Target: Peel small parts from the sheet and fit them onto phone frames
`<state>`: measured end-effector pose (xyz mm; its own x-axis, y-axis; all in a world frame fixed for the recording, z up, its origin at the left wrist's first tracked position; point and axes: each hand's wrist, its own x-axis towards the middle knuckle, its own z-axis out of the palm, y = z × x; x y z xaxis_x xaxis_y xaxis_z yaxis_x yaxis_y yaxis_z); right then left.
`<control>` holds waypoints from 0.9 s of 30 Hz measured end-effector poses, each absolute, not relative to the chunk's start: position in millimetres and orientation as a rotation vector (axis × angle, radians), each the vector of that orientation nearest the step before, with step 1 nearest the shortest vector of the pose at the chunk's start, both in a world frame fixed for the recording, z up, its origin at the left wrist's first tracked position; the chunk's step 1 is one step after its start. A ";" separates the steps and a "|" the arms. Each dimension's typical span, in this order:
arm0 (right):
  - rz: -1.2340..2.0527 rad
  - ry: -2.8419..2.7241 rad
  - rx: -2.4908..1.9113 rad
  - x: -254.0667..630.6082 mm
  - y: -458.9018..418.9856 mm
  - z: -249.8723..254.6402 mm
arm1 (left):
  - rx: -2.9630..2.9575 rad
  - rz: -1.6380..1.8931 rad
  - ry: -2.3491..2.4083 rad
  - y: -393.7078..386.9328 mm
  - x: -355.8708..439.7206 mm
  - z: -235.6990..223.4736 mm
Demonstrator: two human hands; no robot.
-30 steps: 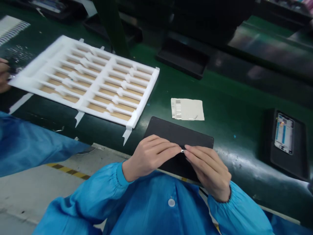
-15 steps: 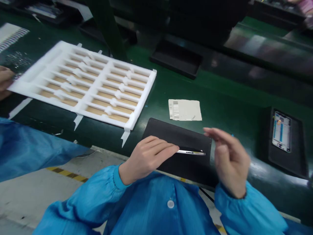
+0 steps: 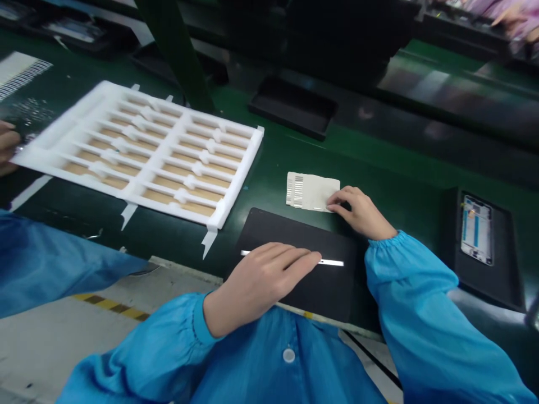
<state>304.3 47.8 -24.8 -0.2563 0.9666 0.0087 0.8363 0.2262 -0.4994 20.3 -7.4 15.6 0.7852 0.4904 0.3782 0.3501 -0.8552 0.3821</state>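
My left hand (image 3: 265,275) is wrapped over a slim phone frame (image 3: 332,262), held edge-up above a black mat (image 3: 295,297). Its silver side edge shows on both sides of the fingers; its faces are hidden. Up and to the right, my right hand (image 3: 357,210) has thumb and fingertips pinched at the lower right corner of a pale card (image 3: 314,193). Rows of small metallic strips line the card's left side. Whatever is between the right fingertips is too small to make out.
A white foam tray (image 3: 221,216) with long slots is taped down at left. Another person's hand (image 3: 6,148) is beside it. A black block (image 3: 501,280) at right bears another phone frame (image 3: 476,230). A black tray (image 3: 292,109) lies behind the card.
My right hand has moved from beside the mat, forward and left, to the card's corner. The phone frame has shifted slightly left and turned in my left hand, showing its edge more level.
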 end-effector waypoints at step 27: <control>0.635 -1.253 -1.414 236.2 -51.7 28.4 | 2.447 0.845 0.797 -7.6 29.8 16.6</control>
<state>236.2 -51.7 28.4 0.2995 0.9194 0.2549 0.3382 0.1475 -0.9294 29.8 -7.6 16.6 0.6495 0.6377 0.4141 0.3762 -0.7428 0.5538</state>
